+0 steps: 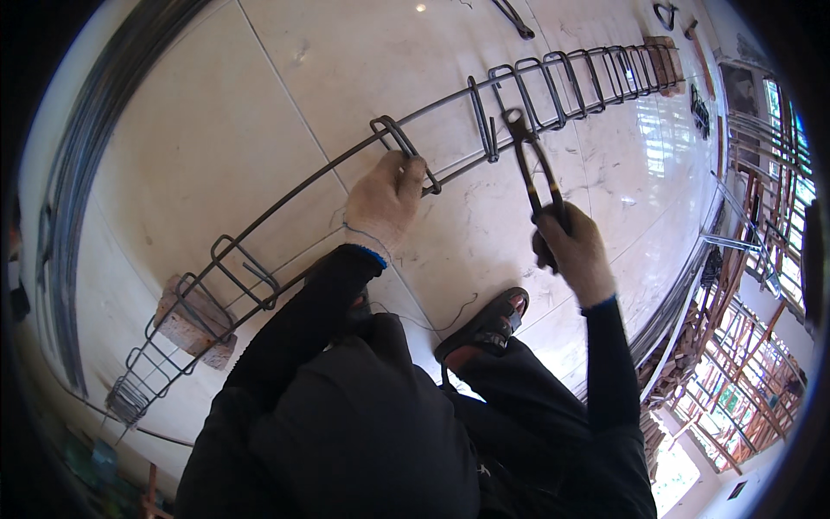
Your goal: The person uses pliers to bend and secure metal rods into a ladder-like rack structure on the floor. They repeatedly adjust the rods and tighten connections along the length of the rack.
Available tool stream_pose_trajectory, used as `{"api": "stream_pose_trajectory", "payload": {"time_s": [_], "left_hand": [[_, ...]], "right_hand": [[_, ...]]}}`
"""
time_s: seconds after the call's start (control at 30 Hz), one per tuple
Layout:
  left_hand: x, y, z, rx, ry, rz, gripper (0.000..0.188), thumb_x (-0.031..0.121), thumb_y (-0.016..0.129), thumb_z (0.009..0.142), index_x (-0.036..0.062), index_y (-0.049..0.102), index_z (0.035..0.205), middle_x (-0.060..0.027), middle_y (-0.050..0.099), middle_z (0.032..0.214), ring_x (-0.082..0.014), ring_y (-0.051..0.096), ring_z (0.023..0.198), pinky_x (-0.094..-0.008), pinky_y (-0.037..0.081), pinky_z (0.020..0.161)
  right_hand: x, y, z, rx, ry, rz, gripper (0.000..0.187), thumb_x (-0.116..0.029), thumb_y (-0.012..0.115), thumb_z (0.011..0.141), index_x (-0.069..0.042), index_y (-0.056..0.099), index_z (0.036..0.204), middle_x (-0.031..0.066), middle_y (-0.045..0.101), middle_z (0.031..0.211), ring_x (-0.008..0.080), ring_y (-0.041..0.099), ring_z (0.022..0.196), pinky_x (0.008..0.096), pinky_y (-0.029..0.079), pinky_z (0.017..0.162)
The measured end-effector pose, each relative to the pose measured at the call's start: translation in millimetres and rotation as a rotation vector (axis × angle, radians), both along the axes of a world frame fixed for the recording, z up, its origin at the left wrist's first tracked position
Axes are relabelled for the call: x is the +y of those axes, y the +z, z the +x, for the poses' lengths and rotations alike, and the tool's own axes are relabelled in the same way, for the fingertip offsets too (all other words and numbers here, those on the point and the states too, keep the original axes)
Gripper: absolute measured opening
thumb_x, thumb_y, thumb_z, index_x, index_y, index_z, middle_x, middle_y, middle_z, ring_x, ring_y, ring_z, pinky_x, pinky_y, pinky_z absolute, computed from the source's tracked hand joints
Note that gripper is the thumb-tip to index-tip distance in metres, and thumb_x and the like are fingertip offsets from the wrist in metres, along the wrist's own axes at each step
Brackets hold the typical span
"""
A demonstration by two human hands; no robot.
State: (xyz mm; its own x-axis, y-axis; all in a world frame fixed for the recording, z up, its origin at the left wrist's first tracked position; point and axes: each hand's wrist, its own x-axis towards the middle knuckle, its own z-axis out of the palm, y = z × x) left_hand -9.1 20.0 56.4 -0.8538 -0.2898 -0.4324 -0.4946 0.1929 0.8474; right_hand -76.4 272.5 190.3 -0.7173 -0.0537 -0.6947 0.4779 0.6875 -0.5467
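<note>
A long rebar cage (290,197) crosses in front of me, its long bars ringed by several rectangular steel stirrups. My left hand (380,206), in a pale work glove, has its fingers closed around one stirrup (395,132) near the middle of the cage. Thin tie wire (421,326) trails from around the left wrist and palm toward my foot. In my gloved right hand (581,258) are pincers (541,169), gripped by the handles. Their jaws point away from me, beside the cage's near bar and close to another stirrup (482,121).
Bricks prop the cage at the left (192,333) and far right (661,60). A bundle of long steel bars (86,164) curves along the left. My sandalled foot (488,327) rests on the tiled floor (467,268). Another tool (514,17) lies at the top, and stacked material stands at the right.
</note>
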Motion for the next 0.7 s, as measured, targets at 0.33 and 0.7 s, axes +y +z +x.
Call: {"api": "stream_pose_trajectory", "payload": {"time_s": [0.33,0.7], "left_hand": [[2.1,-8.8,0.5,0.104,0.113,0.071,0.041,0.043,0.058,0.110,0.0036,0.068,0.105,-0.0242,0.072,0.085,-0.0456,0.072,0.083,-0.0515,0.055,0.073],[5.5,-21.7,3.1,0.166,0.090,0.019,0.039,0.036,0.053,0.114,0.0004,0.068,0.106,-0.0076,0.061,0.075,-0.0194,0.062,0.066,-0.0379,0.052,0.065]], "right_hand": [[-32.2,-56.4,25.4,-0.138,-0.105,-0.006,0.024,-0.018,0.081,0.096,0.000,0.066,0.095,0.0043,0.063,0.066,0.0135,0.058,0.047,0.0298,0.043,0.043],[-3.3,-79.1,19.2,-0.133,-0.151,-0.187,0.017,-0.010,0.078,0.092,0.001,0.066,0.093,0.0082,0.065,0.070,0.0163,0.063,0.052,0.0326,0.045,0.043]]}}
